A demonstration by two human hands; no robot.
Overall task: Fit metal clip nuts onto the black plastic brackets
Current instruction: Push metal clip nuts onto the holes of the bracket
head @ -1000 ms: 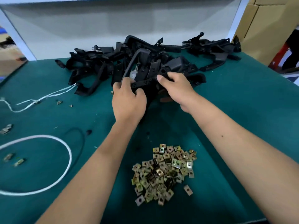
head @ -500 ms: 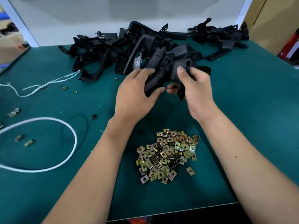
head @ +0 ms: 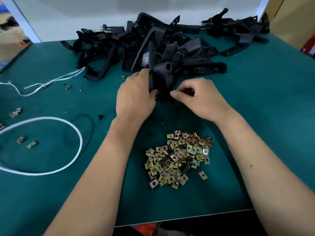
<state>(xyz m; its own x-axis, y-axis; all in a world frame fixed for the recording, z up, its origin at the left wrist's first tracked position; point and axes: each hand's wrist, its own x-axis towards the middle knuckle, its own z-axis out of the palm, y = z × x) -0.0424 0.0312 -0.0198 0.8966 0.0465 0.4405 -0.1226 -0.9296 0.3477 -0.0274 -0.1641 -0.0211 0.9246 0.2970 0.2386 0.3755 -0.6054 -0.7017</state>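
- The left hand [head: 134, 97] is clamped around the left side of one black plastic bracket [head: 161, 79], holding it upright just in front of the heap of brackets [head: 170, 46] at the back of the green mat [head: 255, 116].
- The right hand [head: 199, 97] sits at the bracket's lower right edge with its fingers curled; something brass-coloured glints inside them, probably a clip nut, but whether it is pinched there cannot be told.
- The pile of clip nuts [head: 179, 159] lies near the front edge, between the forearms, and loose clip nuts [head: 31, 144] are scattered by the white cord [head: 75, 132] on the left.
- Risk, as a judgement: if the nut meets the bracket edge askew, it could spring off into the dark heap, where it would be hard to find.
- A loose one-handed hold could also let the bracket twist under the push.
- Against the frame half a second earlier, the bracket is turned more upright and drawn nearer, and the right hand has let go of its top and dropped to its lower edge.
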